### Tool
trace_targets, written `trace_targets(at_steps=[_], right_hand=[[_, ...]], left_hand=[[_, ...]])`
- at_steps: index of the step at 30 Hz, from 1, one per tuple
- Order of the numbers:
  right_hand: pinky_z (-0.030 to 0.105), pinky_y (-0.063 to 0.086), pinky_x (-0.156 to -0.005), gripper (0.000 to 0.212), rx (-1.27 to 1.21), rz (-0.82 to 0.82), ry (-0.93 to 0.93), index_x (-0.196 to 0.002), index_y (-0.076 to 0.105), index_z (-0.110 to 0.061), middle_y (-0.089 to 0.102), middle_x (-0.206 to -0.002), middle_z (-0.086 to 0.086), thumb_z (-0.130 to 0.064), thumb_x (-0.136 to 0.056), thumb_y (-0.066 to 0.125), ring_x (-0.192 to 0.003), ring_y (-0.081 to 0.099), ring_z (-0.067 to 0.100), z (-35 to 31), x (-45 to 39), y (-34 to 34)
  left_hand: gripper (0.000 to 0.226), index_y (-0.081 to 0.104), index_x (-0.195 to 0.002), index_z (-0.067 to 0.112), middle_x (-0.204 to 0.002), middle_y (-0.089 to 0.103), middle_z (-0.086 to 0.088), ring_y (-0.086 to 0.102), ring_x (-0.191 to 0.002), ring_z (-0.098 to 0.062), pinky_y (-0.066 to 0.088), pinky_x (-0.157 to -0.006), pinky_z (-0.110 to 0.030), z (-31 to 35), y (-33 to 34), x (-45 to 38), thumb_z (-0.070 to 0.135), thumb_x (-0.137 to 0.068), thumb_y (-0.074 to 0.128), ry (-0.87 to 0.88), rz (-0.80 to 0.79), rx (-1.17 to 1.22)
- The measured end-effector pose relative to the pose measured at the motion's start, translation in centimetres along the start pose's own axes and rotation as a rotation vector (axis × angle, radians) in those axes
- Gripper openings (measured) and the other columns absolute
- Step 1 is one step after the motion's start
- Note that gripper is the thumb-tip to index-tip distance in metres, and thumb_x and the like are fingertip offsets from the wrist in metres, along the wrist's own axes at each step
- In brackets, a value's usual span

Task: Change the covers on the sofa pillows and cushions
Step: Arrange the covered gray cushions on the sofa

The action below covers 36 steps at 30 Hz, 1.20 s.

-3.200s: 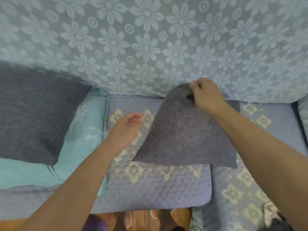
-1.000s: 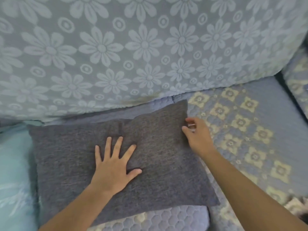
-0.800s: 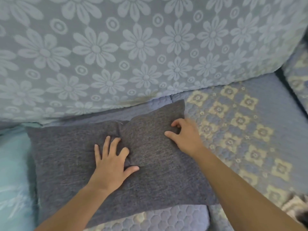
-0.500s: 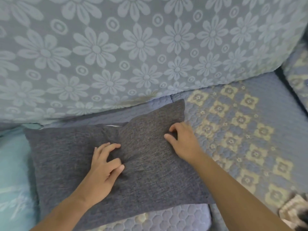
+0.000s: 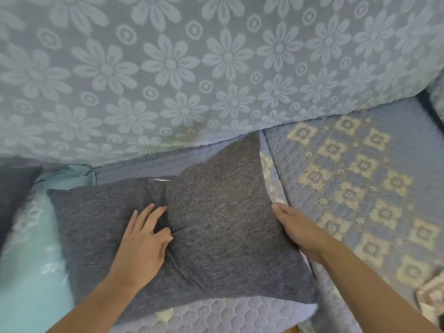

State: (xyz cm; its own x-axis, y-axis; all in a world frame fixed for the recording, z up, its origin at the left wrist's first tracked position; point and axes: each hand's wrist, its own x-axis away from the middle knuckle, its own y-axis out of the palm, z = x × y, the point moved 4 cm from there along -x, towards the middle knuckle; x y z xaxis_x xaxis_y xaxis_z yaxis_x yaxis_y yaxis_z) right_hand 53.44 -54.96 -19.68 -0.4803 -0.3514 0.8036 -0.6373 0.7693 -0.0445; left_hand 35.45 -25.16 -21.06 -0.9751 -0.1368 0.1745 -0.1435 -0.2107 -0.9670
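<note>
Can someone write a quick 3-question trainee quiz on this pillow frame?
1. True or false: the grey pillow lies on the sofa seat.
2. Which hand touches the pillow's right edge? A) left B) right
3. Fill in: the left hand presses into a ___ in the pillow's middle.

Key:
1. True.
2. B; the right hand rests against that edge.
3. Crease.

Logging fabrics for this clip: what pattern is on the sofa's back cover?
Pale daisy-like flowers and small rings on the grey-blue sofa back cover, clearest in the head view.
</note>
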Motion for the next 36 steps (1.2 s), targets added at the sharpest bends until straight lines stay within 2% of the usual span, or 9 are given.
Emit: trace_targets(at_steps=[4,9,13,17,19,26,29,31,36], right_hand=[[0.033,0.047,-0.094,0.020,0.344,0.511,-0.380,-0.118,0.053,-0.035,0.051,-0.124,-0.009,-0.034,-0.099,0.058,-0.115,0.051,0.011,-1.8,3.2,-0.5],[0.035,0.037,-0.108,0.030,0.939,0.317,-0.777,-0.122,0.058,-0.027,0.039,-0.133,-0.007,-0.040,-0.096,0.061,-0.125,0.034,0.016,-5.6,6.0,6.7],[0.045,0.042,-0.104,0.029,0.255,0.916,-0.721,-0.120,0.057,-0.016,0.048,-0.128,0.001,-0.030,-0.096,0.049,-0.120,0.045,0.020,-9.1,7.3,4.2],[0.030,0.042,-0.107,0.037,0.835,-0.220,-0.383,-0.122,0.065,-0.017,0.062,-0.130,-0.002,-0.044,-0.101,0.050,-0.125,0.057,0.018,-4.9,8.0,11.8],[0.024,0.043,-0.108,0.031,0.721,-0.404,-0.472,-0.126,0.068,-0.023,0.064,-0.132,-0.011,-0.038,-0.102,0.054,-0.122,0.058,0.003,-6.4,9.4,9.8],[0.018,0.041,-0.082,0.023,0.328,0.962,-0.606,-0.112,0.062,-0.013,0.058,-0.118,0.007,-0.017,-0.098,0.044,-0.105,0.052,0.022,-11.6,8.6,2.4],[0.044,0.043,-0.100,0.039,1.068,0.074,-0.718,-0.115,0.062,-0.013,0.057,-0.125,0.008,-0.038,-0.101,0.035,-0.111,0.051,0.030,-4.2,8.1,12.9],[0.041,0.044,-0.107,0.031,0.791,-0.477,-0.466,-0.122,0.067,-0.018,0.066,-0.125,0.004,-0.035,-0.104,0.048,-0.118,0.059,0.022,-3.2,10.4,13.5],[0.036,0.046,-0.104,0.055,0.240,0.119,-0.298,-0.143,0.048,-0.029,0.051,-0.142,-0.009,-0.042,-0.093,0.064,-0.124,0.050,0.005,-5.4,8.6,0.9]], left_hand=[[0.042,0.065,-0.079,0.021,-0.146,0.049,-0.013,0.038,-0.140,-0.040,0.032,-0.115,-0.061,1.0,-2.0,-0.6,0.041,-0.099,0.034,-0.031,0.033,0.038],[0.037,0.066,-0.079,0.021,-0.138,0.052,-0.013,0.044,-0.130,-0.042,0.035,-0.104,-0.058,2.7,-4.6,0.2,0.038,-0.097,0.038,0.057,0.090,-0.021],[0.027,0.065,-0.078,0.023,-0.128,0.052,-0.012,0.048,-0.119,-0.041,0.035,-0.091,-0.055,2.4,-4.5,0.8,0.035,-0.095,0.047,0.059,0.137,-0.035],[0.020,0.071,-0.076,0.026,-0.132,0.050,-0.017,0.045,-0.122,-0.046,0.041,-0.084,-0.061,-0.5,-1.2,2.7,0.020,-0.069,0.088,0.063,-0.125,-0.169],[0.022,0.071,-0.078,0.025,-0.134,0.049,-0.018,0.045,-0.124,-0.047,0.045,-0.084,-0.063,-1.8,-1.0,3.5,0.019,-0.068,0.089,0.023,-0.164,-0.152],[0.008,0.074,-0.082,0.021,-0.131,0.056,-0.018,0.047,-0.128,-0.044,0.038,-0.096,-0.058,-0.2,-3.0,1.9,0.019,-0.080,0.081,0.023,-0.013,-0.158],[0.005,0.075,-0.078,0.023,-0.130,0.056,-0.022,0.047,-0.127,-0.045,0.038,-0.098,-0.059,-2.0,-1.7,3.8,0.020,-0.079,0.071,0.038,-0.041,-0.217],[0.006,0.074,-0.075,0.024,-0.131,0.056,-0.025,0.048,-0.128,-0.045,0.040,-0.099,-0.060,-3.0,-1.5,5.0,0.026,-0.079,0.071,0.026,-0.061,-0.211],[0.034,0.069,-0.082,0.023,-0.144,0.050,-0.018,0.039,-0.140,-0.043,0.032,-0.111,-0.061,-2.4,-3.8,4.8,0.042,-0.097,0.046,-0.094,0.014,-0.030]])
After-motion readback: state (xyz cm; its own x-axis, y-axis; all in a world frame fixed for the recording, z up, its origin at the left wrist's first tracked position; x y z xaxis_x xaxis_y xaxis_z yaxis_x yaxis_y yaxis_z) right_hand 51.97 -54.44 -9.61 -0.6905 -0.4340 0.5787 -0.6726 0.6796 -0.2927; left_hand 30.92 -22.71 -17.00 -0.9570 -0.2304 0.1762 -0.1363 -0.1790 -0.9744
